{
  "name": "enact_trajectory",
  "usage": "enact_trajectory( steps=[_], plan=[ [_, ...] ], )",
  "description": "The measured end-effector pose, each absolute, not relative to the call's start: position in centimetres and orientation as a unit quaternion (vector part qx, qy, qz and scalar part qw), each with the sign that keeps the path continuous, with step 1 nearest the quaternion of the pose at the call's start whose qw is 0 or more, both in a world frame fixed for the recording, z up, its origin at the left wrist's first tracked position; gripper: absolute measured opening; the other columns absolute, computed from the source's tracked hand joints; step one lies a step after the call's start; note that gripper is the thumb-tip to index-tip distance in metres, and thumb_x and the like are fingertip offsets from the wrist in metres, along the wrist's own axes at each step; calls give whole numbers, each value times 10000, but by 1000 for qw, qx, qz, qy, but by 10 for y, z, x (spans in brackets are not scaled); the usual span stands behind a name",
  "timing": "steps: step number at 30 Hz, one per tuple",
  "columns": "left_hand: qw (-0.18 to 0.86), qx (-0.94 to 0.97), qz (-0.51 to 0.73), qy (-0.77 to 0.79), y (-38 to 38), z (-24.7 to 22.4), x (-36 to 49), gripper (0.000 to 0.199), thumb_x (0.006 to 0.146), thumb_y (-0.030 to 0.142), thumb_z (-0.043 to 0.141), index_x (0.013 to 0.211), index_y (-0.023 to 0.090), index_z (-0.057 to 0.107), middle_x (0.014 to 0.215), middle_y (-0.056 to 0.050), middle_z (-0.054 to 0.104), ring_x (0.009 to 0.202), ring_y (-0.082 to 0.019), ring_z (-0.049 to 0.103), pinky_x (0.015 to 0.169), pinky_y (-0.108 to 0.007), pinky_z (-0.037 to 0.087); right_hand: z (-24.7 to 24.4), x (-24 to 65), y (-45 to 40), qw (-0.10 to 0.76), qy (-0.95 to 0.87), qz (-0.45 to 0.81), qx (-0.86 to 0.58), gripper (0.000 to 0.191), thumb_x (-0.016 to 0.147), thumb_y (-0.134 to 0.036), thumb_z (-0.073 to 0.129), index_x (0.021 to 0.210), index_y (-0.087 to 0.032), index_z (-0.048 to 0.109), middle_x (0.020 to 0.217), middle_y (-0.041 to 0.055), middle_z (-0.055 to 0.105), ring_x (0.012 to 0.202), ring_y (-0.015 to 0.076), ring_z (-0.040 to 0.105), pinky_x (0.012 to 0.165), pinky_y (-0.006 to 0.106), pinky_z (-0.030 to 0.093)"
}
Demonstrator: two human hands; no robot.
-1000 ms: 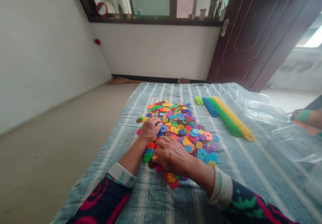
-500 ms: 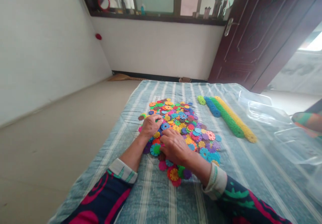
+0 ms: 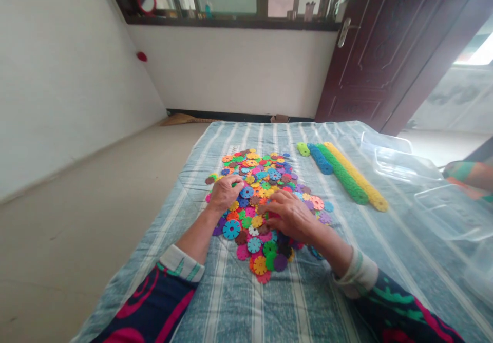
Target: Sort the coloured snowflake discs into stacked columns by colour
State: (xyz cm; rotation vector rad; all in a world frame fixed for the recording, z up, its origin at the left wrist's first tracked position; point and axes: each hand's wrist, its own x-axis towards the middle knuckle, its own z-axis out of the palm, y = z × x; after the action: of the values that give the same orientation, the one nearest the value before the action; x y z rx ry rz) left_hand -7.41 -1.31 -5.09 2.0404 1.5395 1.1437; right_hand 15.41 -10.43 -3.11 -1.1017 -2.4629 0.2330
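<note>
A loose pile of notched plastic discs (image 3: 253, 244) in many colours lies spread over the striped cloth in front of me. At its left side, my left hand (image 3: 224, 193) is closed with curled fingers. Whatever it grips is mostly hidden, though a bit of green shows by the fingertips. My right hand (image 3: 292, 213) reaches over the right part of the pile. Its fingers are apart and bent down among the discs, and I see nothing held. A large blue disc (image 3: 231, 229) lies just below my left hand.
Right of the pile lie overlapping disc rows: a long yellow row (image 3: 358, 178), a long green row (image 3: 342, 174), a shorter blue row (image 3: 320, 159) and a short lime row (image 3: 303, 149). Clear plastic boxes (image 3: 408, 164) stand at the right. Behind is a dark red door (image 3: 381, 50).
My right hand has moved right across the pile and its fingers have spread, uncovering discs near the middle. My left hand stays closed in nearly the same place. The view has shifted slightly.
</note>
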Motion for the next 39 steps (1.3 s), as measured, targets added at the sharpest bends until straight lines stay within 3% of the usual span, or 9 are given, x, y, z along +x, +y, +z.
enact_trajectory(
  steps=[7,11,14,21,29,39],
  plan=[
    [228,657,429,577,-17,-48,-76,303,720,394,570,807,158,738,824,-42,753,767,-198,680,750,-300,547,-42,186,-82,322,-815,67,-477,167,868,-254,589,996,-194,678,1010,80,642,1007,213,567,896,364,441],
    [268,622,454,579,-19,-43,-78,331,697,408,606,841,146,748,869,-50,761,855,-213,688,810,-312,542,-41,206,-74,338,-781,91,-517,181,872,-279,558,958,-193,692,989,81,670,955,210,605,858,356,457],
    [305,593,473,576,-20,-39,-77,305,648,393,656,813,155,753,891,-43,764,909,-228,679,859,-333,529,-38,218,-70,317,-776,108,-534,175,854,-291,572,921,-199,705,932,67,679,874,194,619,800,326,458],
    [342,562,476,583,-26,-29,-71,267,597,380,697,758,176,760,803,-24,760,854,-234,677,741,-322,556,-31,211,-77,189,-790,110,-573,153,821,-265,603,911,-189,701,926,64,655,903,192,593,774,283,422],
    [328,573,478,580,-24,-32,-74,281,628,394,693,779,165,756,867,-42,767,932,-241,678,917,-358,501,-24,155,-111,154,-868,72,-467,118,870,-285,596,931,-199,647,925,49,607,915,183,539,769,288,381],
    [310,598,462,576,-26,-31,-73,265,659,390,670,790,176,756,841,-29,763,856,-212,685,819,-306,536,-12,121,-155,110,-917,5,-382,77,881,-149,522,907,-171,591,852,62,606,769,193,524,661,323,379]
  ],
)
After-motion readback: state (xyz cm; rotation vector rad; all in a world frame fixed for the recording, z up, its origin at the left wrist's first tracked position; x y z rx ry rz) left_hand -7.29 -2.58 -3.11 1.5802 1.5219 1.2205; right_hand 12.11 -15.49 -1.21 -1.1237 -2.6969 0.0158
